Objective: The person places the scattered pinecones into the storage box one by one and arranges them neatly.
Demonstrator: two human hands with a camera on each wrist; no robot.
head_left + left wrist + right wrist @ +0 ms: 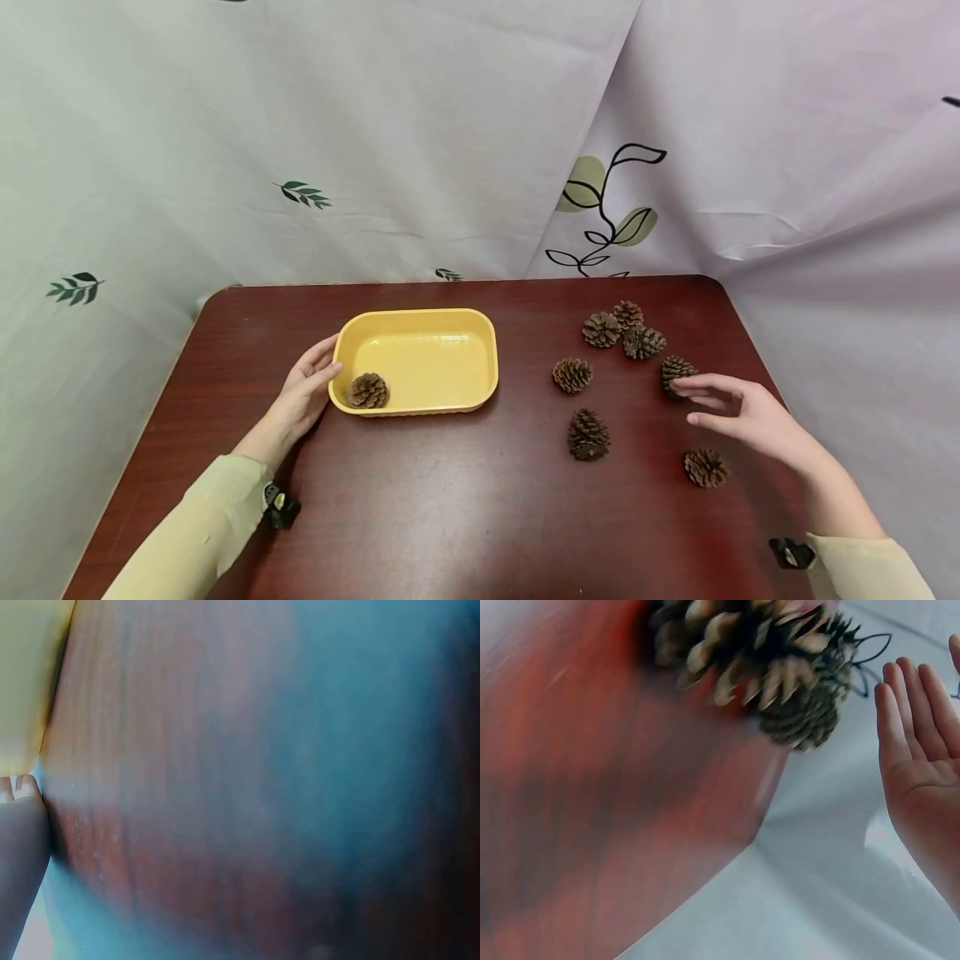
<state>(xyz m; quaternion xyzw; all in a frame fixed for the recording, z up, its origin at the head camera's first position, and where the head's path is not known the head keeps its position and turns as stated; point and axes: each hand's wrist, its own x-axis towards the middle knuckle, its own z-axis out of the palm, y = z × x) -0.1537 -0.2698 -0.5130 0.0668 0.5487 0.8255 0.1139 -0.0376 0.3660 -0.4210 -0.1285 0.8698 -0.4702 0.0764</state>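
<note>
My left hand (300, 393) grips the left end of a yellow rectangular tray (431, 362), its thumb over the rim and fingers along the outer wall. One brown pine cone (368, 391) lies in the tray's near left corner. On the right, my right hand (753, 418) is held with fingers extended and nothing in its grasp. Its fingertips overlap an upright-looking pine cone (677, 372) in the head view. In the right wrist view the palm and straight fingers (915, 712) show beside pine cones. The left wrist view catches only a sliver of tray wall (22, 682) and hand.
Several more pine cones lie on the dark red table (450, 500): a group at the back right (602, 330), one by itself (573, 376), a taller one (588, 435) and one near the right forearm (706, 468). A patterned white curtain (420, 167) hangs behind the table.
</note>
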